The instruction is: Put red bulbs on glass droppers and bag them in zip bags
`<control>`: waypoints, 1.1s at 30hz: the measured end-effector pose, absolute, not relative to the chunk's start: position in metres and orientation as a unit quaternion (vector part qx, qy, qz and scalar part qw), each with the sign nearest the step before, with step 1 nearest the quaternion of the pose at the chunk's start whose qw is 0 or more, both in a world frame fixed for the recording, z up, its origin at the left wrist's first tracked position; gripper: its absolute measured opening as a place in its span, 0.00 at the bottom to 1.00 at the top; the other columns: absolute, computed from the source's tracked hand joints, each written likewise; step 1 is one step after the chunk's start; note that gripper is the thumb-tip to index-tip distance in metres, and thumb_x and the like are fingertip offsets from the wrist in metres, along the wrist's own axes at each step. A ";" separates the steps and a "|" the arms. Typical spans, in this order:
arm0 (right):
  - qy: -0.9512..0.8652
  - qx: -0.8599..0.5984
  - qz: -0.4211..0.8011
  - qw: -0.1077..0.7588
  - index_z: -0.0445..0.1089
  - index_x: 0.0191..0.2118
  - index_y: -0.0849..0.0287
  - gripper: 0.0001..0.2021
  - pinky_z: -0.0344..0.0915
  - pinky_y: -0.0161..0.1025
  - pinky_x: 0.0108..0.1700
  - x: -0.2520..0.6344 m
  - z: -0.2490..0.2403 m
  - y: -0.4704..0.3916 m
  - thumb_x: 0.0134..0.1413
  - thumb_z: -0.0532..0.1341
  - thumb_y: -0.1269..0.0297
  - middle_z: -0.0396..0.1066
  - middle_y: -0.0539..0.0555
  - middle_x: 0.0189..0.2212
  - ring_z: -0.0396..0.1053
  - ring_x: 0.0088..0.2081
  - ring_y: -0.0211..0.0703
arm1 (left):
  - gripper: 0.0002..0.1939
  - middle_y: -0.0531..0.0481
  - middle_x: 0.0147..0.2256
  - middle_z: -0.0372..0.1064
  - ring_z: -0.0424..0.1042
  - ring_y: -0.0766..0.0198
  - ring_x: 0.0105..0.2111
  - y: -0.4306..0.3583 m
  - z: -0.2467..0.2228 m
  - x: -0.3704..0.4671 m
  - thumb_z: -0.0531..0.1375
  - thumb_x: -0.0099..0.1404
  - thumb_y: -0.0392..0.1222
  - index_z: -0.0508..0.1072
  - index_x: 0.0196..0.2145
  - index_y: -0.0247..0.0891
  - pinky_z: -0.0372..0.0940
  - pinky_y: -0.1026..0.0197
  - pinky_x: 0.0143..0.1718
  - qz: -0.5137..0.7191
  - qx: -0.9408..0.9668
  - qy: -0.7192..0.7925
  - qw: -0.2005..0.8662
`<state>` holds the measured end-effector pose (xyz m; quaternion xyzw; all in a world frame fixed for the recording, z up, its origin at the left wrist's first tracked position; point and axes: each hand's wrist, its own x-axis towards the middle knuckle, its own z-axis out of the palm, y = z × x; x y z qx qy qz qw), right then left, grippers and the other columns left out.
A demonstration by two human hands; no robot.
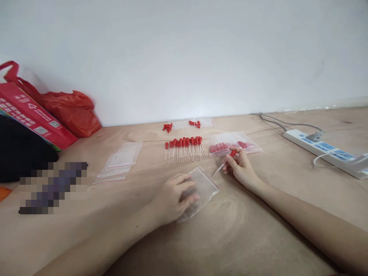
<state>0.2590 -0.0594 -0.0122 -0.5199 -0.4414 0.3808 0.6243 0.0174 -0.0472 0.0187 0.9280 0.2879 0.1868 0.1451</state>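
My left hand holds a clear zip bag by its left side, with the fingers curled round it and the bag's edge with a red line facing right. Pinched in my right hand is a glass dropper with a red bulb, its thin tip pointing down and left beside the bag. Several red-bulbed droppers lie in a row beyond my left hand. Just behind my right hand are filled zip bags with red bulbs showing inside.
Flat zip bags lie at the left. Loose red bulbs are near the wall. A white power strip with cables is at the right. Red bags, a black item and a pixelated object occupy the left.
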 end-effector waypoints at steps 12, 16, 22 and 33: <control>-0.423 -0.504 0.423 0.623 0.51 0.42 0.53 0.23 0.62 0.33 0.20 0.257 -0.008 -0.063 0.42 0.60 0.50 0.63 0.42 0.22 0.62 0.18 0.32 | 0.27 0.39 0.57 0.51 0.50 0.50 0.57 -0.046 0.004 0.020 0.56 0.58 0.52 0.61 0.53 0.37 0.51 0.44 0.55 0.119 0.945 0.261 0.160; -0.424 -0.497 0.440 0.616 0.51 0.42 0.53 0.22 0.63 0.33 0.21 0.253 -0.008 -0.067 0.43 0.59 0.51 0.63 0.43 0.22 0.63 0.19 0.33 | 0.28 0.38 0.57 0.51 0.49 0.49 0.58 -0.046 0.006 0.022 0.55 0.58 0.52 0.60 0.53 0.36 0.51 0.44 0.55 0.110 0.944 0.263 0.164; -0.399 -0.505 0.424 0.637 0.51 0.40 0.53 0.23 0.63 0.34 0.21 0.257 -0.009 -0.066 0.41 0.61 0.52 0.64 0.43 0.22 0.63 0.19 0.33 | 0.35 0.39 0.59 0.45 0.45 0.49 0.59 -0.047 0.008 0.020 0.56 0.56 0.56 0.55 0.57 0.37 0.46 0.44 0.57 0.081 0.948 0.260 0.162; -0.398 -0.528 0.395 0.638 0.51 0.41 0.53 0.23 0.63 0.34 0.21 0.260 -0.009 -0.065 0.42 0.60 0.51 0.63 0.44 0.23 0.64 0.20 0.34 | 0.36 0.40 0.61 0.35 0.37 0.50 0.60 -0.050 0.016 0.023 0.50 0.59 0.60 0.49 0.59 0.38 0.40 0.45 0.58 0.014 0.956 0.255 0.141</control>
